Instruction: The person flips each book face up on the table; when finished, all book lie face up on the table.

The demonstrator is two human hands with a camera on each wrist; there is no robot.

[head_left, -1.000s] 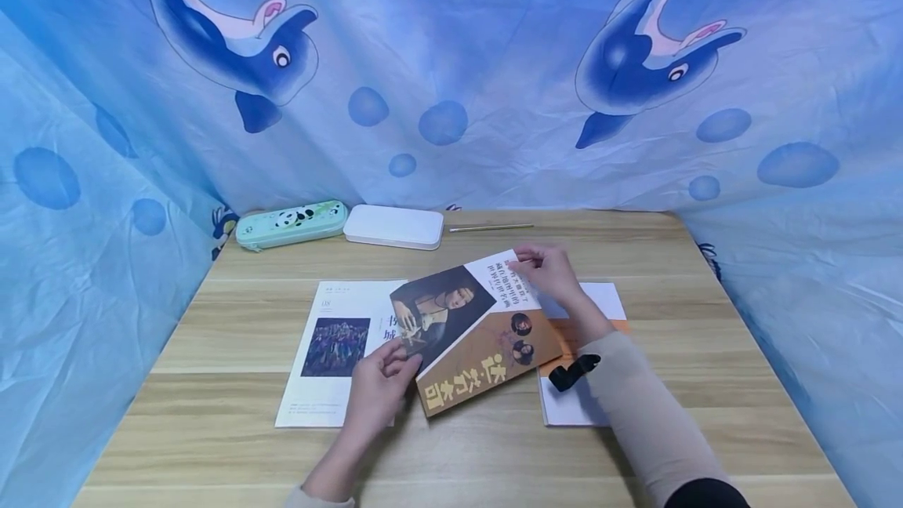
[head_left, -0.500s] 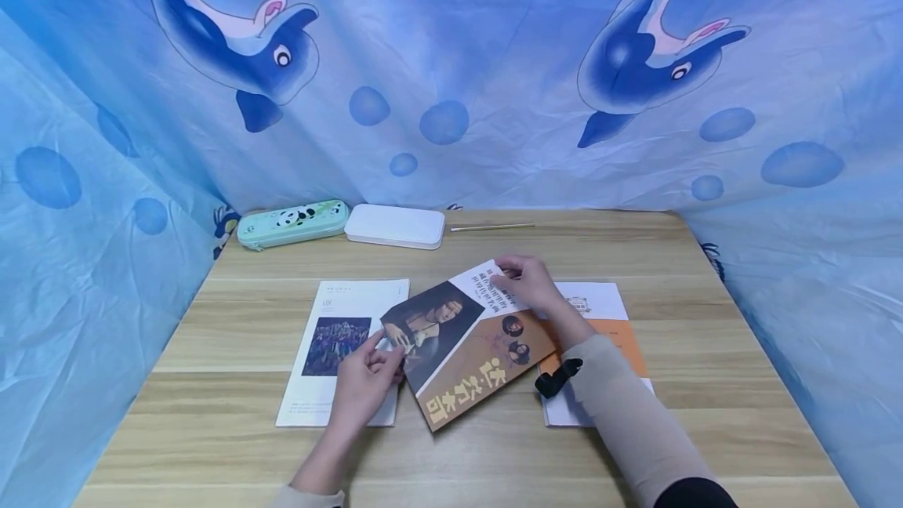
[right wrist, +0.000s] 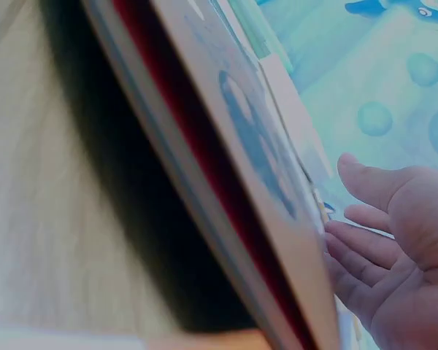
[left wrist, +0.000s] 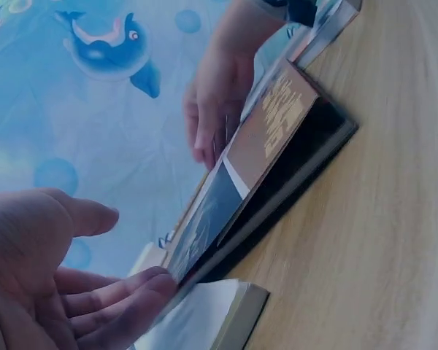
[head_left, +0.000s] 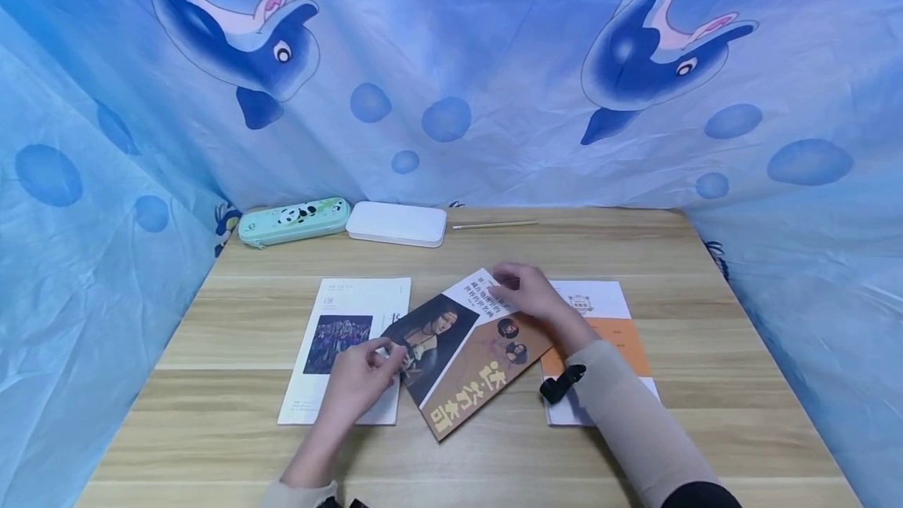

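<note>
Nearest are the pale beige cuff of the left sleeve [head_left: 292,494] and the longer stretch of the right sleeve [head_left: 638,422], both over the light wood-grained tabletop [head_left: 212,406]. Beyond the cuff the left hand [head_left: 358,381] is at the left corner of a brown, black and white paperback with a painted portrait on its cover [head_left: 480,359]; its fingers are loosely extended with the thumb held well away, gripping nothing, and whether the fingertips touch the edge or lie just beside it I cannot tell. The paperback lies slantwise between the two hands, its long axis running from near left to far right, and the wrist views show its front cover standing a little apart from the pages. The right hand [head_left: 534,295] is at its far right end, fingers relaxed along the edge and thumb free, so it too is not clasping. Each hand is thus close to one end of the far-left side, with neither clearly nearer, while the near corner points towards the person. A white book with a dark square picture [head_left: 341,345] flanks it on the left, an orange-and-white book [head_left: 619,335] on the right, each partly overlapped in the head view. Farther off sit a mint-green panda pencil case [head_left: 295,222], a flat white rounded case [head_left: 397,223] and a thin gold-coloured stick [head_left: 494,224], before a blue dolphin-print curtain [head_left: 487,38].
</note>
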